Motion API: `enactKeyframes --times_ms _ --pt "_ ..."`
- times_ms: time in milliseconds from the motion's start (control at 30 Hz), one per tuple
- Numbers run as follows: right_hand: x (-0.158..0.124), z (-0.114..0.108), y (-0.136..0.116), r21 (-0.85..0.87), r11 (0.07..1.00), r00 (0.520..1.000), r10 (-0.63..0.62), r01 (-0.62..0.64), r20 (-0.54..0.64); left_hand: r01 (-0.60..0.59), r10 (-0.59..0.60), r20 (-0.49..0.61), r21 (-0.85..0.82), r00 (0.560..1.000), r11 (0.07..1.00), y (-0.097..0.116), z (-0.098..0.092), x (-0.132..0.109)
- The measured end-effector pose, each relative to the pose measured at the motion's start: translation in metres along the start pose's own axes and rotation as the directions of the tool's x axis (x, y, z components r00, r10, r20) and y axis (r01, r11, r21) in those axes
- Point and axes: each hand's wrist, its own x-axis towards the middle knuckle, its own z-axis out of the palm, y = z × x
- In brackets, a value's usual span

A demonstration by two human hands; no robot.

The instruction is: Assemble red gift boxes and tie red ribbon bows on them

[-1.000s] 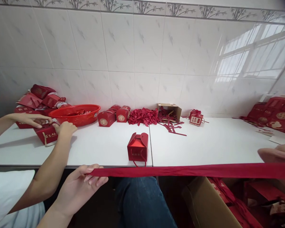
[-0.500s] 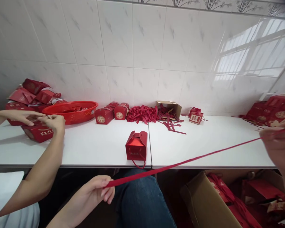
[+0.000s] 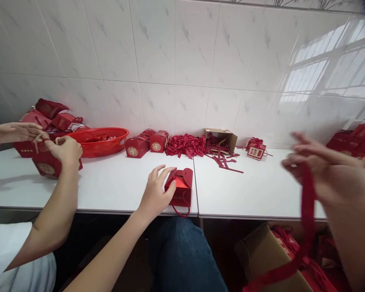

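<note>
A small red gift box (image 3: 182,194) with curved top flaps and a red cord handle stands at the table's front edge. At its left side is my left hand (image 3: 158,190), fingers spread and curved, the thumb in front of the box; whether it touches I cannot tell. My right hand (image 3: 328,170), blurred by motion, is raised over the right part of the table. From it a red ribbon (image 3: 308,207) hangs in a loose curve down past the table edge, its other end free.
Along the wall are a red plastic basket (image 3: 105,151), finished red boxes (image 3: 136,147), a heap of ribbons (image 3: 185,145), a tipped carton (image 3: 229,140) and a tagged box (image 3: 256,150). A co-worker's hands (image 3: 63,150) handle another box at left. Below right sits an open carton (image 3: 261,259).
My left hand has let go of the ribbon's end and moved up and right to the gift box. My right hand has come inward, and the once taut ribbon now hangs slack.
</note>
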Motion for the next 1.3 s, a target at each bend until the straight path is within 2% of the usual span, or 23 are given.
enactKeyframes --times_ms 33,67,133,200,300,400,533,633,800,967,1167,1300 --pt "-0.003 0.021 0.006 0.117 0.978 0.979 0.157 -0.173 0.130 -0.002 0.001 0.021 0.050 1.000 0.999 -0.001 0.010 0.008" --pt "-0.007 0.041 0.013 0.144 0.944 0.936 0.260 -0.298 0.238 -0.001 -0.004 0.053 0.092 0.999 0.996 -0.002 0.018 0.014" --pt "-0.013 0.074 0.033 0.114 0.901 0.862 0.354 -0.418 0.363 -0.014 -0.008 0.152 0.143 0.988 0.990 -0.006 0.031 0.024" --pt "-0.017 0.099 0.055 0.003 0.899 0.809 0.392 -0.437 0.439 -0.047 0.009 0.244 0.149 0.970 0.988 -0.010 0.037 0.030" --pt "-0.015 0.125 0.084 -0.168 0.914 0.772 0.402 -0.369 0.492 -0.114 0.066 0.339 0.124 0.938 0.986 -0.015 0.037 0.037" --pt "-0.011 0.142 0.100 -0.242 0.903 0.737 0.429 -0.354 0.523 -0.183 0.124 0.420 0.102 0.899 0.978 -0.017 0.029 0.043" --pt "-0.010 0.153 0.106 -0.279 0.900 0.732 0.434 -0.334 0.526 -0.292 0.223 0.483 0.072 0.847 0.954 -0.017 0.021 0.048" --pt "-0.012 0.154 0.106 -0.297 0.897 0.736 0.440 -0.328 0.515 -0.349 0.284 0.465 0.057 0.839 0.936 -0.014 0.021 0.048" --pt "-0.012 0.154 0.106 -0.333 0.880 0.751 0.466 -0.339 0.468 -0.339 0.296 0.393 0.041 0.871 0.940 -0.011 0.026 0.048" --pt "-0.012 0.156 0.109 -0.346 0.880 0.758 0.462 -0.326 0.460 -0.279 0.263 0.301 0.012 0.917 0.960 -0.012 0.032 0.048" --pt "-0.014 0.167 0.112 -0.344 0.892 0.748 0.438 -0.293 0.499 -0.280 0.280 0.241 -0.035 0.929 0.959 -0.013 0.034 0.047" --pt "-0.013 0.174 0.114 -0.389 0.886 0.744 0.434 -0.251 0.509 -0.299 0.294 0.174 0.000 0.940 0.954 -0.014 0.035 0.047"
